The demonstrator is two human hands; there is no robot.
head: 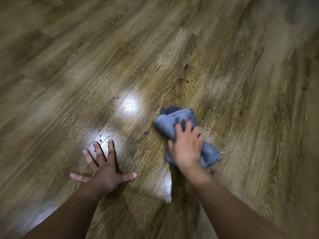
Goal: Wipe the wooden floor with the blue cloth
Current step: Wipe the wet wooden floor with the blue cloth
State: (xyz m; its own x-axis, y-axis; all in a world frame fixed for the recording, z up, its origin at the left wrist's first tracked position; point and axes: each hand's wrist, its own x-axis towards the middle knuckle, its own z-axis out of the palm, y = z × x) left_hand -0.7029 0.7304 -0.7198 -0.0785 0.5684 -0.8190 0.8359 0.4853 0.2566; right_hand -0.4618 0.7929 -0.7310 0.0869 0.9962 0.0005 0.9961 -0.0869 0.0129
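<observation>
Head view: blue cloth (174, 123) under right hand (187, 149)

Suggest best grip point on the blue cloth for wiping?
Probably the bunched middle of the blue cloth, pressed from above, as the right hand does now: it lies crumpled lengthwise on the wooden floor, both ends sticking out.

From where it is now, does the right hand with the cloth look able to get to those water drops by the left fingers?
Probably yes. Bare wooden floor lies between the blue cloth under the right hand and the drops; only the spread left hand sits close by.
</observation>
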